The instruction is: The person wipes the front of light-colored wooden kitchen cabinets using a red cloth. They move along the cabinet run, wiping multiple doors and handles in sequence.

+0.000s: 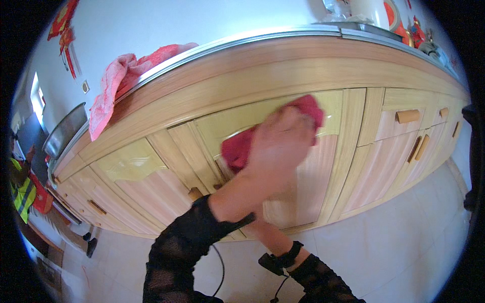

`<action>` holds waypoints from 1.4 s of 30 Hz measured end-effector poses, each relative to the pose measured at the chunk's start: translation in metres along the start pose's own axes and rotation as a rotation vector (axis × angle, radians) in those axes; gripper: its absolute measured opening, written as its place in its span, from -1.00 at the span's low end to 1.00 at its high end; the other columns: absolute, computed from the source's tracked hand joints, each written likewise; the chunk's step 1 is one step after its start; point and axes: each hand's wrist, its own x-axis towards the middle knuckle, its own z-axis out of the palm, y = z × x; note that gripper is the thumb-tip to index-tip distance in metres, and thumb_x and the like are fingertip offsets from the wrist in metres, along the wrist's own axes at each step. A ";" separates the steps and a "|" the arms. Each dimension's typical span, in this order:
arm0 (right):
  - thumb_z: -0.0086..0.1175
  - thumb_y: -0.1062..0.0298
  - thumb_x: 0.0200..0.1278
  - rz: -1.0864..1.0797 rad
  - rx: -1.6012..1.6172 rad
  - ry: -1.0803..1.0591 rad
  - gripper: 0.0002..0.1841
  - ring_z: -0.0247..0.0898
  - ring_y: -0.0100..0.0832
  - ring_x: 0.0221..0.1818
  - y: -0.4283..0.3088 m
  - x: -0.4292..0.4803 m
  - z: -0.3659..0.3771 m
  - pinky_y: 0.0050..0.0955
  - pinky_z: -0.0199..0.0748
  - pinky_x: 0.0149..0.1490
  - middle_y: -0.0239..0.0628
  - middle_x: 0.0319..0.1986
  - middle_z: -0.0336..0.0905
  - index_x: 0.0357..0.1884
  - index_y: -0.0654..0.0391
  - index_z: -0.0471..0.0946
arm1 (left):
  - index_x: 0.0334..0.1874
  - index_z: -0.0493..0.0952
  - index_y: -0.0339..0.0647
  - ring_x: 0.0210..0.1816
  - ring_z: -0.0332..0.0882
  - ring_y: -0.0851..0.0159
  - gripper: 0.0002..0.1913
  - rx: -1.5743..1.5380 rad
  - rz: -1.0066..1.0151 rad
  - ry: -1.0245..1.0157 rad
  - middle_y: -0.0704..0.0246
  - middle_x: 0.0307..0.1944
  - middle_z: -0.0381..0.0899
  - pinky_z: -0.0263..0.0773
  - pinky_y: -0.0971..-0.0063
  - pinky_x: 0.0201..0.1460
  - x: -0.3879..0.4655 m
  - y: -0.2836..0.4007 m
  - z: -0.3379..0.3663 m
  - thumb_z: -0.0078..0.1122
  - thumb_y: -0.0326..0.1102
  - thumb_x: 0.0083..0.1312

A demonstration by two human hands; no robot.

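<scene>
My left hand (284, 136), blurred, presses a dark red cloth (240, 147) against the glossy upper panel of a wooden cabinet door (310, 181). Parts of the cloth stick out on both sides of the hand. The left forearm, in a black sleeve, crosses over my right arm. My right hand (263, 227) is mostly hidden behind that forearm, low before the same door; its fingers cannot be seen. A black strap with a small device and a cable is on the right wrist. A pink towel (121, 75) hangs over the countertop's edge at the left.
The countertop (242, 39) curves above the cabinets, with a metal tray (363, 30) and a white container (369, 13) at the right. A metal basin (66, 130) stands at the left. A person in a yellow vest (24, 195) is at far left. Wooden handles (407, 116) protrude; a tiled floor (398, 242) lies below.
</scene>
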 end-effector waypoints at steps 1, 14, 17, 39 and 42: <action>0.15 0.12 0.22 -0.087 -0.151 0.071 -0.68 0.55 -0.15 -0.07 -0.007 0.013 -0.010 -0.17 0.46 -0.01 -0.15 -0.18 0.63 -0.04 0.03 0.54 | -0.26 0.58 -0.19 -0.15 0.50 0.26 -0.75 -0.011 -0.013 0.054 0.38 -0.34 0.58 0.52 0.40 -0.19 -0.013 -0.011 -0.007 0.12 -0.32 -0.01; 0.09 0.12 0.26 0.127 0.037 0.220 -0.52 0.39 -0.08 0.15 -0.035 0.018 -0.022 -0.18 0.33 0.20 -0.10 0.04 0.51 0.21 0.04 0.41 | -0.17 0.59 -0.22 -0.14 0.50 0.26 -0.70 -0.154 0.093 0.038 0.40 -0.27 0.59 0.51 0.42 -0.13 -0.027 -0.003 0.005 0.14 -0.37 0.00; 0.13 0.08 0.25 0.022 -0.236 0.110 -0.47 0.31 -0.12 0.24 -0.036 0.014 -0.041 -0.20 0.23 0.29 -0.13 0.13 0.45 0.23 0.04 0.39 | -0.15 0.60 -0.24 -0.11 0.54 0.19 -0.73 -0.406 -0.105 0.091 0.33 -0.19 0.63 0.50 0.38 -0.09 -0.040 -0.008 -0.006 0.21 -0.40 0.06; 0.50 0.04 -0.12 0.178 0.751 -0.177 -0.16 0.41 -0.31 0.07 -0.062 0.052 -0.164 -0.30 0.36 0.21 -0.19 0.02 0.47 0.18 0.23 0.38 | 0.28 0.35 -0.23 0.22 0.42 0.11 -0.54 -2.412 -1.168 0.877 0.24 0.21 0.48 0.25 0.15 0.35 -0.195 -0.032 -0.033 -0.04 -0.26 0.34; 0.56 -0.03 -0.31 -0.084 0.383 -0.054 0.13 0.18 -0.15 0.30 -0.088 0.054 -0.140 -0.20 0.20 0.34 -0.07 0.26 0.21 0.35 0.17 0.19 | 0.27 0.36 -0.23 0.19 0.45 0.16 -0.57 -2.262 -1.298 0.918 0.26 0.17 0.50 0.29 0.21 0.31 -0.186 -0.031 -0.041 -0.04 -0.24 0.38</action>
